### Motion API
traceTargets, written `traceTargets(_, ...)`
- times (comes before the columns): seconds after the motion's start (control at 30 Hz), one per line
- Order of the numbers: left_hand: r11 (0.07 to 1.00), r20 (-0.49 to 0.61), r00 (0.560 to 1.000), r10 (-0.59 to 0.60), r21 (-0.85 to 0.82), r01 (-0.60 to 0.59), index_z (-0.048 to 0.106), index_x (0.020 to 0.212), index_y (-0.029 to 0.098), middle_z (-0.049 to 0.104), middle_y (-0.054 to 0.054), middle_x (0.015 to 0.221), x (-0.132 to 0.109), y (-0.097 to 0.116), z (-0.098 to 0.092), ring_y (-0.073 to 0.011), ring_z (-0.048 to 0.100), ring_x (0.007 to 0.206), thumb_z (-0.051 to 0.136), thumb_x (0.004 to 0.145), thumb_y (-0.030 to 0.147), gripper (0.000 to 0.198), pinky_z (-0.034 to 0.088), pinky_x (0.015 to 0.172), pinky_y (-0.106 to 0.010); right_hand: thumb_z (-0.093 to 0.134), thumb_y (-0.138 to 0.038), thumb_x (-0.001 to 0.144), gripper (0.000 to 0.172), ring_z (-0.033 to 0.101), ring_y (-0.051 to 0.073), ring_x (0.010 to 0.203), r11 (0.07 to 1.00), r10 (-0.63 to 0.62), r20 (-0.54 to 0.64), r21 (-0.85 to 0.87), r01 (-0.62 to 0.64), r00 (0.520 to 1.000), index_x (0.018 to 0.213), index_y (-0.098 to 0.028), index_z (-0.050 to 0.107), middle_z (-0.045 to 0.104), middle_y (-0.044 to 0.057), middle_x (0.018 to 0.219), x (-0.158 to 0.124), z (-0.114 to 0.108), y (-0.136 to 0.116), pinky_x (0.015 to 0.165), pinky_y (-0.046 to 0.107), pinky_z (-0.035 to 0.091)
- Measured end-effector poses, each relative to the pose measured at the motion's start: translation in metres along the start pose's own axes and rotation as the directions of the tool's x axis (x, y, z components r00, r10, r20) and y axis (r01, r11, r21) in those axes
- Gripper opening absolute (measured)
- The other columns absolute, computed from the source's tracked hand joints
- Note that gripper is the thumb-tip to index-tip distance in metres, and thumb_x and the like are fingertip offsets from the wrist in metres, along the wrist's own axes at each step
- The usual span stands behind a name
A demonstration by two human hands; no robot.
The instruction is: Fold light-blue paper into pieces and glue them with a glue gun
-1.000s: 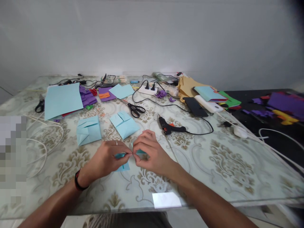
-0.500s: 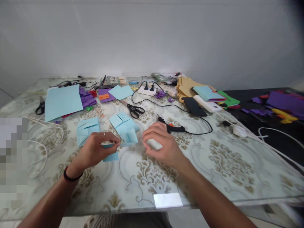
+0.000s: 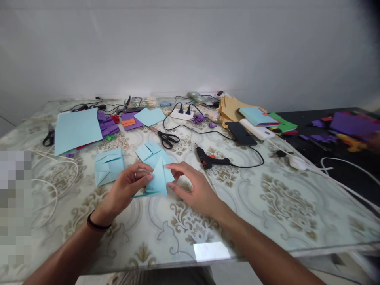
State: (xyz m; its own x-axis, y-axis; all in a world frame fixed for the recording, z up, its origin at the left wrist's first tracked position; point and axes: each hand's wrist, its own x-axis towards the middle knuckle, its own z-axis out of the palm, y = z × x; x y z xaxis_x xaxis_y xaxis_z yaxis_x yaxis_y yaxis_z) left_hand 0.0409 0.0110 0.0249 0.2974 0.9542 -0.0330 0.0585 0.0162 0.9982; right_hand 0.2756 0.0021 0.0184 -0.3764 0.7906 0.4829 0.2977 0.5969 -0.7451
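Note:
A folded light-blue paper (image 3: 159, 180) with a pointed top is held between both hands above the table's middle. My left hand (image 3: 127, 184) pinches its left side, thumb and fingers closed on it. On its right edge, the thumb and fingers of my right hand (image 3: 194, 188) grip the paper. Just behind it lies another folded blue paper (image 3: 146, 151), partly covered. A further folded blue piece (image 3: 109, 166) rests on the patterned table left of my left hand.
Black scissors (image 3: 168, 139) and a glue gun (image 3: 210, 159) with its cable lie beyond my hands. Farther back are a white power strip (image 3: 181, 114), a phone (image 3: 241, 133), and a large blue sheet (image 3: 78, 130) over purple papers. White cables curl at the left.
The paper in my left hand has turned to show its pointed, folded face. My right hand has moved left and taken hold of its right edge.

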Motion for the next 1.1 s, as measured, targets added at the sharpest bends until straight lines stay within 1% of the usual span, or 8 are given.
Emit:
traceTargets(0.2,1.000,0.076,0.997,-0.007,0.025,0.005,0.065,0.105,0.018,0.053,0.006,0.062,-0.002,-0.003,-0.001,-0.0096,0.041,0.057,0.071,0.093,0.038,0.024,0.031,0.055,-0.022,0.068,-0.012,0.089,0.054,0.061,0.022,0.105,0.999,0.001,0.030,-0.049,0.000,1.000,0.140,-0.029,0.058,0.058,0.008,0.118,0.003,-0.002,0.005,0.097,0.042,0.054)
traceTargets(0.33,0.999,0.131,0.991,-0.027,0.028,0.023,0.068,0.107,0.018,0.055,0.005,0.061,-0.004,-0.006,-0.002,-0.0098,0.045,0.055,0.071,0.093,0.039,0.025,0.033,0.053,-0.022,0.070,-0.012,0.088,0.037,0.053,0.029,0.124,0.979,-0.113,0.041,-0.168,0.118,0.993,0.121,-0.029,0.072,0.056,0.010,0.130,0.003,0.000,0.005,0.105,0.051,0.048)
traceTargets(0.43,0.999,0.182,0.983,-0.024,-0.035,0.031,0.072,0.099,0.015,0.070,-0.003,0.072,-0.004,-0.005,0.000,-0.0167,0.062,0.065,0.071,0.092,0.047,0.032,0.049,0.063,-0.027,0.071,-0.014,0.090,0.011,0.058,0.028,0.115,0.965,-0.172,-0.032,-0.204,0.162,0.985,0.091,-0.023,0.075,0.063,0.010,0.120,0.003,0.000,0.005,0.100,0.050,0.049)
traceTargets(0.53,0.976,0.210,0.977,-0.045,-0.201,0.088,0.073,0.087,0.011,0.077,-0.015,0.087,-0.004,-0.006,0.003,-0.0263,0.071,0.078,0.047,0.100,0.064,0.060,0.057,0.071,-0.037,0.071,-0.018,0.093,0.011,0.063,0.023,0.097,0.975,-0.137,-0.124,-0.191,0.112,0.983,0.081,-0.020,0.070,0.067,0.009,0.102,0.003,0.000,0.005,0.088,0.041,0.054)
traceTargets(0.6,0.965,0.224,0.974,-0.027,-0.247,0.083,0.074,0.095,0.012,0.077,-0.017,0.097,-0.005,-0.007,0.004,-0.0297,0.073,0.089,0.036,0.101,0.068,0.068,0.058,0.076,-0.040,0.068,-0.018,0.095,0.011,0.064,0.019,0.082,0.985,-0.081,-0.141,-0.161,0.058,0.987,0.084,-0.020,0.069,0.066,0.006,0.089,0.002,0.001,0.005,0.076,0.033,0.054)
traceTargets(0.77,0.998,0.219,0.975,0.039,0.037,-0.049,0.071,0.115,0.018,0.075,-0.010,0.114,-0.008,-0.009,0.011,-0.0272,0.068,0.106,0.060,0.098,0.052,0.039,0.053,0.095,-0.039,0.066,-0.021,0.094,0.019,0.059,0.013,0.062,0.986,0.035,-0.075,-0.159,-0.047,0.997,0.075,-0.020,0.062,0.065,0.001,0.072,-0.004,0.012,0.003,0.057,0.025,0.046)
traceTargets(0.97,0.922,0.162,0.987,-0.016,0.384,-0.048,0.067,0.098,0.016,0.071,-0.004,0.093,-0.008,-0.014,0.016,-0.0218,0.064,0.087,0.058,0.096,0.035,0.022,0.052,0.080,-0.032,0.067,-0.031,0.092,0.026,0.058,0.012,0.057,0.951,0.308,0.027,0.018,-0.309,0.951,0.073,-0.021,0.053,0.062,-0.003,0.064,-0.004,0.018,0.005,0.055,0.023,0.045)
traceTargets(1.1,0.879,0.103,0.993,-0.063,0.477,0.006,0.064,0.088,0.016,0.063,-0.001,0.078,-0.007,-0.012,0.012,-0.0175,0.055,0.072,0.051,0.098,0.041,0.030,0.045,0.067,-0.029,0.071,-0.038,0.090,0.026,0.062,0.014,0.062,0.896,0.423,0.071,0.116,-0.429,0.903,0.098,-0.024,0.051,0.067,-0.002,0.082,-0.002,0.013,0.009,0.057,0.026,0.051)
